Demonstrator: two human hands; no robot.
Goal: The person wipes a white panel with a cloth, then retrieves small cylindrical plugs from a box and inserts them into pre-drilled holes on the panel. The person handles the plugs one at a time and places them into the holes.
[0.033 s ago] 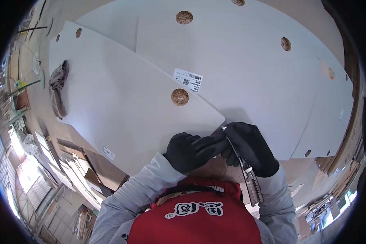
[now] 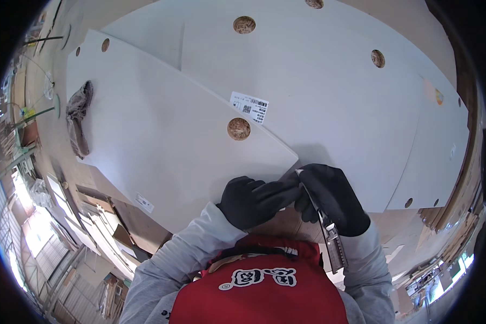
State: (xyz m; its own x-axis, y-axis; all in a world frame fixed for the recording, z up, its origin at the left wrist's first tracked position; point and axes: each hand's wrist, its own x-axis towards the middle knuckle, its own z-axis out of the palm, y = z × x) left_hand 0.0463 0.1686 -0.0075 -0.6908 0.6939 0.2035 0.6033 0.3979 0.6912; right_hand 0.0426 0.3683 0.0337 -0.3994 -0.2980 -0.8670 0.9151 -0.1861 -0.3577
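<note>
While both gloved hands meet at the white panel's (image 2: 173, 135) corner, the right hand (image 2: 335, 197) grips a knife (image 2: 329, 232) and the left hand (image 2: 251, 201) pinches its edge; trimming looks underway, needing a steady stroke.

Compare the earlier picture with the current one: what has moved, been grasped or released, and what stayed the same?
Nothing has visibly changed. The right hand still grips the utility knife at the corner of the white panel, the left hand stays beside it with fingers at the blade tip, and the rag lies where it was.
</note>
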